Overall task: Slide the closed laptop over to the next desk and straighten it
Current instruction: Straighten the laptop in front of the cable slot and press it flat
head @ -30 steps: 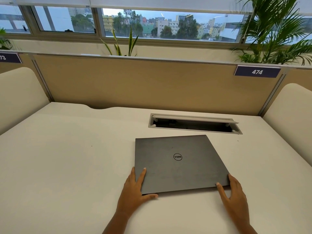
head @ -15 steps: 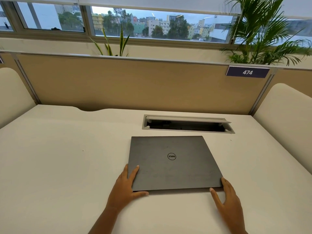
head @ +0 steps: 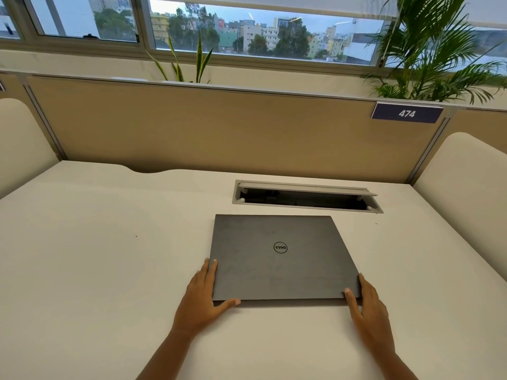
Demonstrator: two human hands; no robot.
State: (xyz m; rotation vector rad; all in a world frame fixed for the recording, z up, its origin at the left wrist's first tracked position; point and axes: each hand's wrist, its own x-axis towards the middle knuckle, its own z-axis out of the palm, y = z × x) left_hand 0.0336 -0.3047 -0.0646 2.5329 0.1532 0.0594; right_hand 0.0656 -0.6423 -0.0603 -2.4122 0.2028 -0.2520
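A closed dark grey laptop [head: 279, 259] with a round logo lies flat on the white desk [head: 96, 256], right of centre, its edges running about parallel to the desk's back. My left hand [head: 201, 300] grips its front left corner, fingers along the left side and thumb on the front edge. My right hand [head: 370, 308] cups the front right corner the same way.
An open cable hatch [head: 304, 198] is set into the desk just behind the laptop. A tan partition [head: 219, 127] with a label reading 474 [head: 406, 113] closes the back. Cream side dividers stand at left [head: 19, 138] and right [head: 466, 171]. Plants sit behind the partition.
The laptop has turned from a skewed angle to square with the desk. My left fingers slid off the lid onto its left side; my right hand moved closer around the corner.
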